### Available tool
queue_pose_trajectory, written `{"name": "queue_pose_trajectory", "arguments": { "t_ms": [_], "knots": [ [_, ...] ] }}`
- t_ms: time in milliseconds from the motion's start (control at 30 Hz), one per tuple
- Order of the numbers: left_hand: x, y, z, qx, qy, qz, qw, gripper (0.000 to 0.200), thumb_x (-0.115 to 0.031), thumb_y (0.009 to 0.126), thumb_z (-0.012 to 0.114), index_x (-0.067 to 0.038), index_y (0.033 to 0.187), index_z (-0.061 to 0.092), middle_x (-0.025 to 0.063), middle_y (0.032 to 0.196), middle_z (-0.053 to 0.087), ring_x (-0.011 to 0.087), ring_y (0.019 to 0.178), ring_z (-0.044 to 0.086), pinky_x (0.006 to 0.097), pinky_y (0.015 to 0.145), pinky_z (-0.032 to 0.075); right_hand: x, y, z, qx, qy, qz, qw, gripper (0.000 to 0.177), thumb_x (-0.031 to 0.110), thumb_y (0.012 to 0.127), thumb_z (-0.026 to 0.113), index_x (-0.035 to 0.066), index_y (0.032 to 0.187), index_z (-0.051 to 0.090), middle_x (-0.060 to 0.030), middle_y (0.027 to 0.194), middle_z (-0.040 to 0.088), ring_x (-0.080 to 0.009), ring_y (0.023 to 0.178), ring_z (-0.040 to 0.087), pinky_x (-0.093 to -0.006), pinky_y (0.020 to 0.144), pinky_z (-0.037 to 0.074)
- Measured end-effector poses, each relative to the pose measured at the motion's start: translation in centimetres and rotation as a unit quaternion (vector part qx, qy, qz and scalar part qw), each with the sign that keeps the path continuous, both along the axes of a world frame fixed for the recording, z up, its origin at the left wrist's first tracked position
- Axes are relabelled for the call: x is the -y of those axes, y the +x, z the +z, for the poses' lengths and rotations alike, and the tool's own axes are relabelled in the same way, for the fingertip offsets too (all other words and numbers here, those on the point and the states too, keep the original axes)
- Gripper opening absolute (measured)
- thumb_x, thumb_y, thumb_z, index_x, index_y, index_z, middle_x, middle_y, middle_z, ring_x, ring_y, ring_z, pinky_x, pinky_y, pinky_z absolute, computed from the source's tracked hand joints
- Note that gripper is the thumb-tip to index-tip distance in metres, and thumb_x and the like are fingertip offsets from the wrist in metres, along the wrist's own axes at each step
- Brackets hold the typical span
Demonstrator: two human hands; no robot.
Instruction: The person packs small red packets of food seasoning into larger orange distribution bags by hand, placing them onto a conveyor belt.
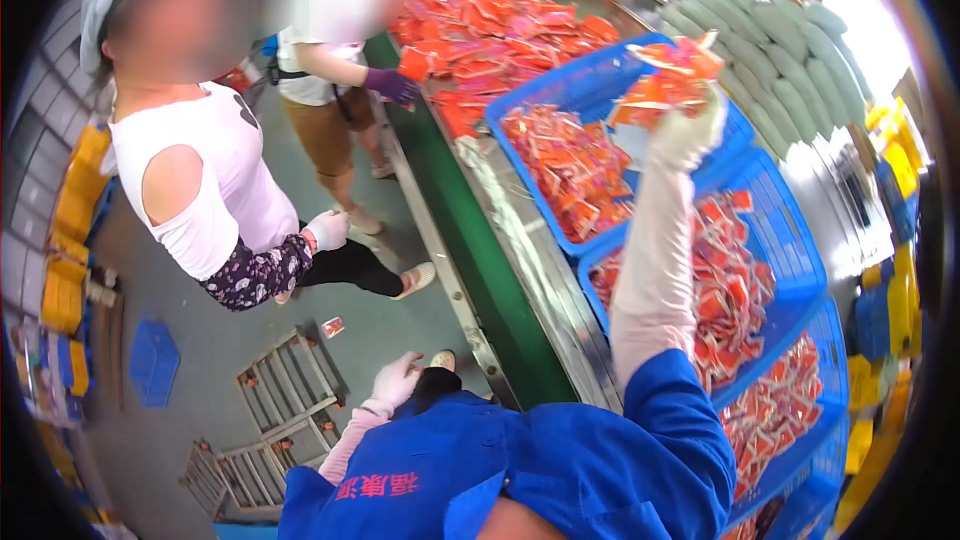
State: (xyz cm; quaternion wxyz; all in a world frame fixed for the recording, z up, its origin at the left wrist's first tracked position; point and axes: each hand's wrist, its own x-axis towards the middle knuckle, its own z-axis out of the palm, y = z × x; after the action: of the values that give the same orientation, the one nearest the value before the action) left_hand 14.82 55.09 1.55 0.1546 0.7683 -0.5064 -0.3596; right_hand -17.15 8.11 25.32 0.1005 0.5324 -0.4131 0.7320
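My right hand [690, 125], in a white glove, is raised over the nearest-to-conveyor blue basket [745, 135]. It grips a bunch of red packets [672, 78], partly blurred. Below it, many small red-and-white packets [570, 155] fill that basket, with a pale sheet or card showing among them. Low at my other side hangs my left hand [395, 380], also white-gloved, with its fingers loosely apart and nothing in them. It is beside the conveyor frame, above the floor.
A green conveyor belt [450, 200] runs along a metal edge. Red packets [500, 30] are heaped on a table at its far end. More filled blue baskets [800, 240] stand at right. Two people are across the belt. A metal rack [290, 385] and blue crate [154, 362] are on the floor.
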Motion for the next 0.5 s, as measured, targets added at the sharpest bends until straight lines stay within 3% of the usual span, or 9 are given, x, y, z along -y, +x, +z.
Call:
{"name": "queue_pose_trajectory", "arguments": {
  "t_ms": [67, 100, 133, 167, 233, 300, 367, 400, 500],
  "knots": [
    [-0.9, -0.2, -0.8, -0.005, 0.004, -0.019, 1.000, 0.033, -0.023, 0.093, 0.058, -0.013, 0.124, 0.063, 0.0137, 0.099, 0.074, 0.0345, 0.094, 0.070, 0.0420, 0.084, 0.054, 1.3, 0.8, -4.8, -0.067, 0.026, -0.034, 0.997, 0.033, -0.003, 0.076, 0.071, 0.005, 0.108, 0.066, -0.0153, 0.098, 0.067, -0.0342, 0.096, 0.064, -0.0418, 0.089, 0.050],
    [-1.2, -0.4, -1.5, -0.013, 0.014, -0.016, 1.000, 0.034, -0.028, 0.094, 0.058, -0.015, 0.125, 0.063, 0.0139, 0.101, 0.074, 0.0358, 0.097, 0.069, 0.0445, 0.084, 0.054, 0.5, 0.8, -7.4, -0.135, 0.239, 0.030, 0.961, 0.038, 0.006, 0.078, 0.073, 0.007, 0.115, 0.063, -0.0179, 0.103, 0.067, -0.0376, 0.099, 0.064, -0.0466, 0.087, 0.051],
    [-1.6, -0.5, -2.0, -0.018, 0.026, -0.012, 0.999, 0.035, -0.032, 0.094, 0.058, -0.018, 0.126, 0.063, 0.0140, 0.103, 0.073, 0.0370, 0.099, 0.068, 0.0470, 0.085, 0.053, -0.1, 0.8, -10.1, -0.237, 0.435, 0.073, 0.865, 0.044, 0.014, 0.079, 0.074, 0.008, 0.121, 0.060, -0.0206, 0.107, 0.066, -0.0410, 0.102, 0.063, -0.0514, 0.085, 0.052],
    [-1.6, -0.8, -2.1, -0.007, 0.027, -0.018, 0.999, 0.035, -0.033, 0.094, 0.058, -0.018, 0.125, 0.065, 0.0148, 0.104, 0.073, 0.0382, 0.098, 0.069, 0.0479, 0.086, 0.054, 1.8, -0.1, -17.5, -0.431, 0.510, 0.072, 0.741, 0.054, 0.028, 0.080, 0.074, 0.011, 0.128, 0.057, -0.0215, 0.110, 0.068, -0.0408, 0.104, 0.065, -0.0506, 0.086, 0.055],
    [-2.0, -0.7, -2.9, 0.004, 0.010, -0.030, 0.999, 0.035, -0.034, 0.094, 0.058, -0.018, 0.124, 0.065, 0.0152, 0.103, 0.073, 0.0380, 0.097, 0.069, 0.0478, 0.086, 0.054, -3.3, -0.8, -17.7, -0.578, 0.583, 0.128, 0.556, 0.053, 0.039, 0.080, 0.070, 0.018, 0.128, 0.064, -0.0169, 0.108, 0.072, -0.0324, 0.101, 0.070, -0.0457, 0.090, 0.055],
    [-1.3, -0.6, -3.1, -0.007, 0.008, -0.026, 1.000, 0.036, -0.033, 0.094, 0.058, -0.017, 0.125, 0.066, 0.0156, 0.100, 0.074, 0.0367, 0.091, 0.071, 0.0467, 0.084, 0.054, -7.0, -1.0, -19.5, -0.460, 0.474, 0.124, 0.740, 0.042, 0.037, 0.079, 0.071, 0.018, 0.117, 0.071, -0.0128, 0.107, 0.073, -0.0321, 0.100, 0.070, -0.0432, 0.088, 0.055],
    [-0.6, -0.7, -3.1, -0.016, 0.017, -0.038, 0.999, 0.035, -0.032, 0.094, 0.059, -0.017, 0.125, 0.066, 0.0152, 0.099, 0.074, 0.0356, 0.088, 0.071, 0.0459, 0.083, 0.054, -10.8, -1.0, -18.5, -0.474, 0.459, 0.156, 0.736, 0.040, 0.038, 0.084, 0.069, 0.018, 0.119, 0.070, -0.0114, 0.100, 0.074, -0.0284, 0.103, 0.069, -0.0441, 0.107, 0.043],
    [-0.2, -0.6, -2.4, -0.019, 0.026, -0.041, 0.999, 0.035, -0.031, 0.094, 0.059, -0.017, 0.125, 0.066, 0.0147, 0.098, 0.074, 0.0344, 0.084, 0.072, 0.0450, 0.082, 0.055, -12.1, -0.6, -18.5, -0.477, 0.482, 0.190, 0.710, 0.041, 0.038, 0.084, 0.069, 0.017, 0.120, 0.068, -0.0128, 0.109, 0.072, -0.0283, 0.116, 0.063, -0.0464, 0.115, 0.033],
    [2.7, -1.2, -0.6, -0.009, 0.004, -0.086, 0.996, 0.034, -0.027, 0.093, 0.060, -0.016, 0.125, 0.065, 0.0132, 0.097, 0.075, 0.0324, 0.078, 0.071, 0.0440, 0.079, 0.055, -18.0, 0.0, -18.4, -0.499, 0.409, 0.139, 0.751, 0.049, 0.030, 0.080, 0.074, 0.014, 0.126, 0.063, -0.0159, 0.133, 0.060, -0.0307, 0.136, 0.046, -0.0477, 0.118, 0.029]
  ]
}}
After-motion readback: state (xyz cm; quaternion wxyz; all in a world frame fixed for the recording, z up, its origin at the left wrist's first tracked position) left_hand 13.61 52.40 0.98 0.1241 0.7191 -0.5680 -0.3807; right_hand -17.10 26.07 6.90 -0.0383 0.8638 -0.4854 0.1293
